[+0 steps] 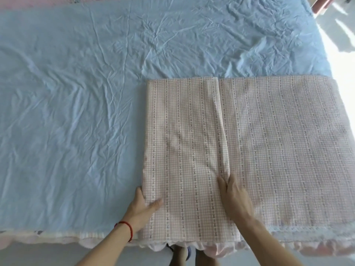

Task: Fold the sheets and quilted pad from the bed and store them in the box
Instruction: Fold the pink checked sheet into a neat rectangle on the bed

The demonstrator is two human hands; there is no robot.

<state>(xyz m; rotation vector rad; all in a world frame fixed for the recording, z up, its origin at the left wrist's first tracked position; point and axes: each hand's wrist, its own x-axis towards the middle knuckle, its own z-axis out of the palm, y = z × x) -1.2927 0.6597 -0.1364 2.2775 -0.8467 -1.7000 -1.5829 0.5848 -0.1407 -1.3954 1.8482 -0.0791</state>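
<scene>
A pink checked sheet (249, 141) with dotted stripes lies partly folded on the near right of the bed. Its left part is doubled over, ending in a fold edge down the middle. My left hand (143, 203) grips the left edge of that folded part near the front, thumb on top, fingers tucked under. My right hand (233, 196) rests flat on the sheet beside the fold edge, fingers together. A wrinkled light blue sheet (86, 93) covers the rest of the bed. No box is in view.
The bed's near edge (57, 237) shows a pale quilted or ruffled layer under the sheets. A lace trim (307, 230) runs along the pink sheet's front right. Bright floor lies beyond the bed's right side (343, 64). My feet show below the edge.
</scene>
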